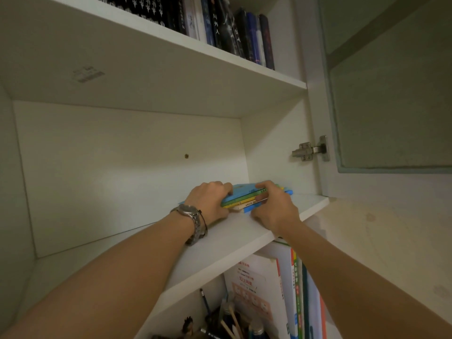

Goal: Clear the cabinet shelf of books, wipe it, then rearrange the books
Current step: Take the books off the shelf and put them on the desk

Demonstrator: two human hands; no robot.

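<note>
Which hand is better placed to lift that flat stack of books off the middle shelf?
Probably neither alone. The left hand grips the book stack's left end, the right hand its right end, so lifting with both looks best.

A flat stack of books (pixel 247 195) lies on the middle shelf (pixel 220 243), toward its right end near the cabinet side wall (pixel 274 148). The left hand (pixel 208 200) sits at the stack's left end and the right hand (pixel 274 206) at its near right side, so the stack lies between them. Left of the left hand the shelf runs on to the back panel (pixel 122 172). Above both hands, a row of upright books (pixel 220 23) stands on the upper shelf (pixel 171 45). Below the right hand, under the middle shelf, more upright books (pixel 296 297) stand, with pens (pixel 230 321) to their left. Right of the right hand, a hinge (pixel 310 150) joins the side wall to the open door (pixel 391 94).
</note>
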